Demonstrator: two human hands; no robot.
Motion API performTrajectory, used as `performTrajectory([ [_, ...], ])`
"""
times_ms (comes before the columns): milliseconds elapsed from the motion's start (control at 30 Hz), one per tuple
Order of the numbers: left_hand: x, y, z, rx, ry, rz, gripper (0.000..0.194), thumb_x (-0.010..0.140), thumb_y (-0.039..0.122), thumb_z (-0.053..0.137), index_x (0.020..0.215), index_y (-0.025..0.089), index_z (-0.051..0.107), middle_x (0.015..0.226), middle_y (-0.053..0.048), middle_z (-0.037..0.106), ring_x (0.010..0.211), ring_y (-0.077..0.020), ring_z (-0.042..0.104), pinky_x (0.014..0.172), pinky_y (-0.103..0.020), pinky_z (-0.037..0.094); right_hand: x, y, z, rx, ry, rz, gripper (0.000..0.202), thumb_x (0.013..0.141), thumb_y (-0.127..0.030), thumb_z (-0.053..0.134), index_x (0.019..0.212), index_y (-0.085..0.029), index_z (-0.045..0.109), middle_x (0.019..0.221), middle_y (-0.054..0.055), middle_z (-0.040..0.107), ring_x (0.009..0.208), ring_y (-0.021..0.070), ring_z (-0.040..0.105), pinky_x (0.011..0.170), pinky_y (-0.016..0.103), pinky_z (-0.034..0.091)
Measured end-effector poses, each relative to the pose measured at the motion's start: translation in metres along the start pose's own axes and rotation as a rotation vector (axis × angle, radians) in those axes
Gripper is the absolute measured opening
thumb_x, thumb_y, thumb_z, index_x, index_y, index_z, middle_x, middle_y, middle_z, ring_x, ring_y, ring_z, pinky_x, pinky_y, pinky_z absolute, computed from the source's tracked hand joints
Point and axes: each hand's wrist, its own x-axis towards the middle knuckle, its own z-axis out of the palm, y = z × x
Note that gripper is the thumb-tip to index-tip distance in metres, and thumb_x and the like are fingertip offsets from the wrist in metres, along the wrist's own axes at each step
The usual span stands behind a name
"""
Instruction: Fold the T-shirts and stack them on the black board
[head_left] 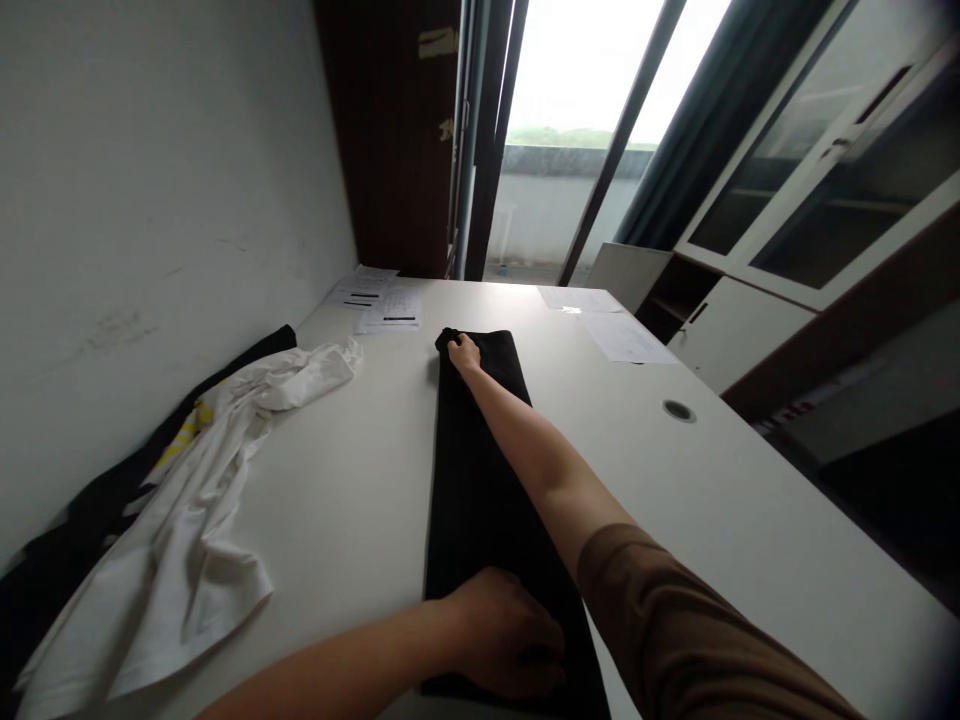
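Observation:
A pair of black trousers (480, 500), folded into a long narrow strip, stretches lengthwise across the white table (345, 470). At its far left corner, my right hand (464, 353) grips a bunched bit of the cloth. My left hand (506, 635) rests on the near end, its fingers curled against the fabric; the fingertips are mostly hidden.
Along the wall on the left lie a crumpled white garment (217, 520) and a dark garment (75, 520) with yellow stripes. Paper sheets (390, 308) lie at the far left, more papers (622, 337) at the far right. A round cable hole (679, 411) sits on the right.

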Motion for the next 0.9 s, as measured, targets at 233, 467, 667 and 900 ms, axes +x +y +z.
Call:
performTrajectory([
  [233, 0.001, 0.001, -0.004, -0.017, 0.010, 0.000, 0.018, 0.089, 0.041, 0.064, 0.091, 0.024, 0.069, 0.080, 0.002, 0.075, 0.076, -0.0162, 0.070, 0.061, -0.026, 0.044, 0.008, 0.028, -0.042, 0.024, 0.002, 0.089, 0.044, 0.094, -0.042, 0.046, 0.125, -0.019, 0.067, 0.101, 0.009, 0.073, 0.094, 0.0283, 0.069, 0.081, 0.036, 0.057],
  [467, 0.001, 0.000, -0.002, -0.011, 0.028, -0.008, 0.017, 0.087, 0.041, 0.065, 0.090, 0.024, 0.069, 0.079, 0.003, 0.075, 0.074, -0.0155, 0.070, 0.060, -0.026, 0.043, 0.002, 0.049, -0.058, -0.208, -0.069, 0.168, 0.073, 0.085, -0.041, 0.066, 0.150, -0.014, 0.047, 0.127, 0.019, 0.066, 0.115, 0.0366, 0.064, 0.096, 0.047, 0.052],
  [667, 0.001, 0.009, 0.000, -0.001, -0.021, 0.003, 0.015, 0.093, 0.039, 0.060, 0.090, 0.026, 0.068, 0.077, 0.006, 0.076, 0.073, -0.0148, 0.071, 0.062, -0.028, 0.042, -0.008, 0.051, -0.045, -0.203, -0.145, -0.118, 0.059, 0.085, -0.014, 0.052, 0.143, -0.027, 0.058, 0.133, 0.005, 0.067, 0.115, 0.0228, 0.065, 0.103, 0.036, 0.049],
  [900, 0.002, 0.014, 0.001, -0.108, 0.009, -0.030, 0.014, 0.096, 0.037, 0.062, 0.096, 0.024, 0.069, 0.081, 0.005, 0.076, 0.076, -0.0145, 0.072, 0.069, -0.028, 0.044, -0.009, 0.056, -0.052, -0.298, -0.062, -0.051, 0.043, 0.093, -0.021, 0.047, 0.130, -0.023, 0.069, 0.134, 0.010, 0.064, 0.122, 0.0278, 0.060, 0.104, 0.040, 0.048],
])
